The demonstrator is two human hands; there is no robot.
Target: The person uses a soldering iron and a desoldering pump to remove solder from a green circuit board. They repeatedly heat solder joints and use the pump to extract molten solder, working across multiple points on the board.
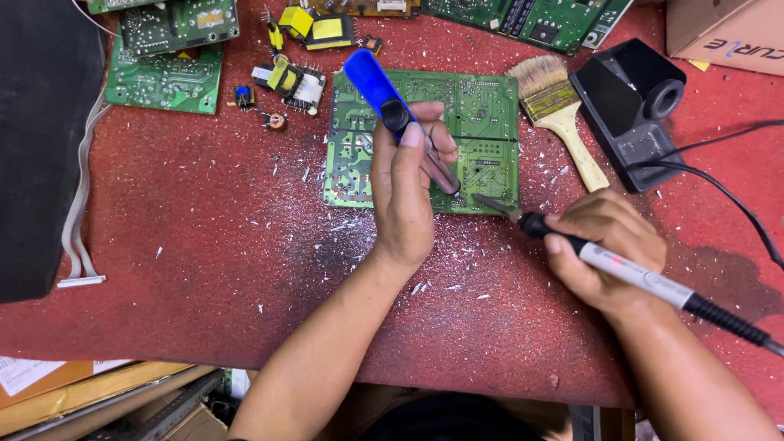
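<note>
The green circuit board [482,122] lies solder-side up on the red bench mat [204,220], in the middle of the view, with both tools meeting at its near edge. The left hand [404,192] is clenched around a blue-handled desoldering pump [396,114], thumb laid along the barrel near the plunger, nozzle angled down onto the board's lower part. The right hand [604,245] grips a soldering iron [572,241] like a pen, fingers closed on the handle; its tip reaches the board's near edge just beside the pump nozzle, and its black cable runs off to the right.

By the look of it, a joint is being heated so the solder can be sucked off. The next move seems to call for holding the iron steady on the pad and keeping the nozzle tight beside the tip.

Farther out, a wooden-handled brush [559,114] rests at the board's right side, and a black iron stand [633,110] sits beyond it. Loose yellow transformers [306,49] and other green boards [167,53] lie along the far edge. White flecks of debris litter the mat, and a grey ribbon cable [77,220] hangs at the left.
</note>
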